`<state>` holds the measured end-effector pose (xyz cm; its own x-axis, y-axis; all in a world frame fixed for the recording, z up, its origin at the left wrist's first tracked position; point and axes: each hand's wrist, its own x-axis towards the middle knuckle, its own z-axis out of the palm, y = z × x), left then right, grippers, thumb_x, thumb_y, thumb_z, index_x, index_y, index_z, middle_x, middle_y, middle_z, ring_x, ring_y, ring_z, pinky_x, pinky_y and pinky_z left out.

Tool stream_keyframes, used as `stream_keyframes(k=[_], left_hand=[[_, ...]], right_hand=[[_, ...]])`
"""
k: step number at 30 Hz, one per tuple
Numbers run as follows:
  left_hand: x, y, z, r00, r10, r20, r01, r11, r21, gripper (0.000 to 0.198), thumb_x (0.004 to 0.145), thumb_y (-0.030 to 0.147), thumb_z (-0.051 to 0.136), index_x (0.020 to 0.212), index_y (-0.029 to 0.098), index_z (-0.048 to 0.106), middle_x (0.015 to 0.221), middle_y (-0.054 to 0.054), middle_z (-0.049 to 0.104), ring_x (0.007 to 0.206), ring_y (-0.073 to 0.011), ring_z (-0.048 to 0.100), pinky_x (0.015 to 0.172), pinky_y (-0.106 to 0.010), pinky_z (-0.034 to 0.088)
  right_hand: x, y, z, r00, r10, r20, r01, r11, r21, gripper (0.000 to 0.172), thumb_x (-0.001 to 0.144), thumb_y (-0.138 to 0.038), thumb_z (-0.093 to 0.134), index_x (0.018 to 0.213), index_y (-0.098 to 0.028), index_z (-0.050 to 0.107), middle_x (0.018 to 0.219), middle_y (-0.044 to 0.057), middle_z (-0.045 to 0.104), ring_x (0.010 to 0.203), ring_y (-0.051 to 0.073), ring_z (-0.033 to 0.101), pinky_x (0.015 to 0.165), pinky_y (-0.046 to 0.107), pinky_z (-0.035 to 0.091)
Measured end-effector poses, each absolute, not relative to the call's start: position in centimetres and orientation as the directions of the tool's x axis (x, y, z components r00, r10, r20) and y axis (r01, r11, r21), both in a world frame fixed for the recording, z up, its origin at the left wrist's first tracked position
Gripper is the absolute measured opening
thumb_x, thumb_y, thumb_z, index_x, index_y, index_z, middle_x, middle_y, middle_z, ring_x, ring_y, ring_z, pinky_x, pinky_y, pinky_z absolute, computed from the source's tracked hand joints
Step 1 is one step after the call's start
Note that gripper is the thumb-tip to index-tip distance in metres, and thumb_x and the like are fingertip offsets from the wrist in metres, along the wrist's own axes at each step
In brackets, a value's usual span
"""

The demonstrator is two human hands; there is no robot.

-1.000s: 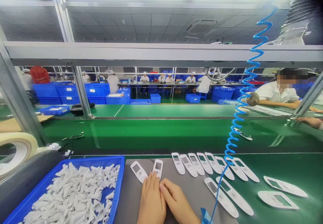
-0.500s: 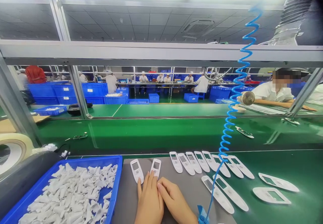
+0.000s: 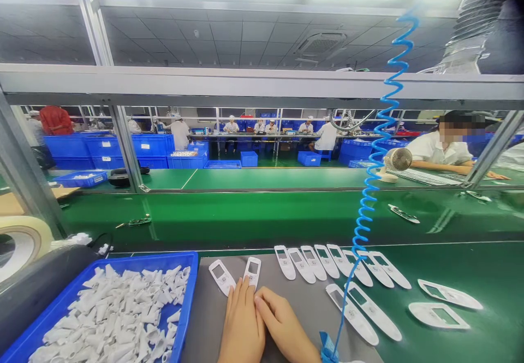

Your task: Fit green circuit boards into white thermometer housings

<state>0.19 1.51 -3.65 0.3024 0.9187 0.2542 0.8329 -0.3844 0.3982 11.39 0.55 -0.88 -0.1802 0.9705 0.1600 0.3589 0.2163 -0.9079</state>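
left hand (image 3: 241, 322) on white plastic casing (image 3: 252, 272)

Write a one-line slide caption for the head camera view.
Two bare hands on a grey mat, one touching a white plastic casing, beside a blue crate of white parts.

1. Tray (image 3: 118, 257) of plastic caps (image 3: 110, 314) at lower left, on the desk (image 3: 450, 265).
2. Plastic casings (image 3: 313, 263) in rows right of it, partly on a mat (image 3: 200, 325).
3. Conveyor belt (image 3: 254, 215) behind them.
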Motion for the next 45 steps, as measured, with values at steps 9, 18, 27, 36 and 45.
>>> stream_keyframes(k=[9, 18, 27, 36, 45], left_hand=[[1.3, 0.8, -3.3, 0.113, 0.932, 0.345, 0.848, -0.271, 0.454, 0.037, 0.078, 0.016, 0.030, 0.104, 0.019, 0.056, 0.121, -0.006, 0.049, 0.114, -0.0215, 0.039, 0.099, -0.049, 0.016], [1.0, 0.8, -2.5, 0.231, 0.943, 0.240, 0.878, -0.308, 0.366, 0.043, 0.078, 0.014, 0.024, 0.112, 0.014, 0.050, 0.126, -0.008, 0.043, 0.119, -0.0201, 0.033, 0.100, -0.046, 0.020], [0.6, 1.3, -2.5, 0.307, 0.939, 0.157, 0.861, -0.344, 0.375, 0.044, 0.080, 0.018, 0.023, 0.117, 0.009, 0.045, 0.129, -0.011, 0.037, 0.121, -0.0222, 0.030, 0.100, -0.046, 0.025], [0.5, 1.5, -3.7, 0.288, 0.934, 0.211, 0.898, -0.340, 0.281, 0.046, 0.080, 0.018, 0.023, 0.119, 0.005, 0.042, 0.128, -0.014, 0.037, 0.119, -0.0254, 0.032, 0.097, -0.044, 0.032], [0.6, 1.2, -3.2, 0.292, 0.930, 0.222, 0.908, -0.343, 0.241, 0.045, 0.080, 0.017, 0.024, 0.116, 0.006, 0.046, 0.126, -0.014, 0.041, 0.116, -0.0266, 0.036, 0.095, -0.045, 0.034]], right_hand=[[11.4, 0.4, -0.8, -0.170, 0.973, 0.156, 0.357, 0.209, -0.911, 0.027, 0.083, -0.033, 0.033, 0.064, -0.018, 0.045, 0.063, -0.001, 0.052, 0.060, 0.014, 0.047, 0.059, 0.024, 0.035], [11.3, 0.5, -0.6, -0.183, 0.971, 0.152, 0.357, 0.210, -0.910, 0.026, 0.083, -0.032, 0.032, 0.064, -0.019, 0.042, 0.063, -0.001, 0.051, 0.061, 0.014, 0.046, 0.059, 0.023, 0.034], [11.3, 0.4, -0.6, -0.184, 0.972, 0.148, 0.343, 0.205, -0.917, 0.026, 0.083, -0.032, 0.032, 0.063, -0.019, 0.041, 0.063, -0.001, 0.050, 0.061, 0.013, 0.045, 0.058, 0.023, 0.034], [11.4, 0.5, -0.7, -0.193, 0.969, 0.153, 0.352, 0.214, -0.911, 0.026, 0.084, -0.032, 0.032, 0.063, -0.019, 0.042, 0.063, -0.002, 0.050, 0.061, 0.013, 0.045, 0.058, 0.023, 0.033], [11.4, 0.3, -0.5, -0.191, 0.970, 0.148, 0.343, 0.207, -0.916, 0.026, 0.084, -0.032, 0.032, 0.063, -0.019, 0.041, 0.063, -0.002, 0.049, 0.061, 0.013, 0.045, 0.058, 0.023, 0.033]])
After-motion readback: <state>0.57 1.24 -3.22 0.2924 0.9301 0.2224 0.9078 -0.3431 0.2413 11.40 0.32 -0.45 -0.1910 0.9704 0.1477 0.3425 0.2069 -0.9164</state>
